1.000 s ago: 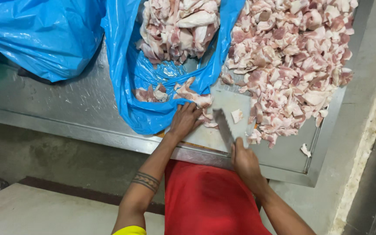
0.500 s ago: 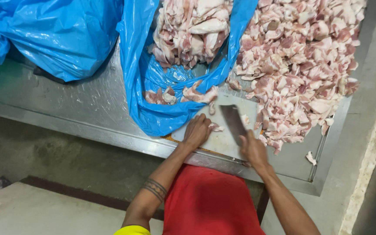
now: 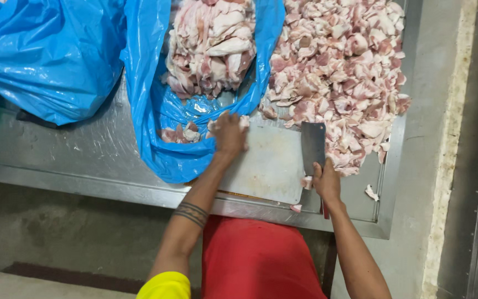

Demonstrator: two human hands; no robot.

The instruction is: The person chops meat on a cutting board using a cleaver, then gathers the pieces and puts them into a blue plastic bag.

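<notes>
Left hand: the left hand (image 3: 229, 133) lay palm down at the far left corner of the white rectangular cutting board (image 3: 266, 166), fingers curled over a few pale pink raw meat pieces (image 3: 243, 122); whether it actually gripped them could not be told.
Right hand: the right hand (image 3: 326, 181) was closed around the handle of the flat steel cleaver (image 3: 312, 146), blade pointing away from the person, along the board's right edge.
Board: sat near the front edge of the steel counter (image 3: 56, 160).
Cut meat: a large heap of chopped pink-white meat (image 3: 338, 66) covered the counter's far right part, touching the cleaver blade.
Bags: an open blue plastic bag (image 3: 156, 122) holding uncut meat slabs (image 3: 211, 50) lay left of the heap; a second bunched blue bag (image 3: 45, 61) lay at the far left.
</notes>
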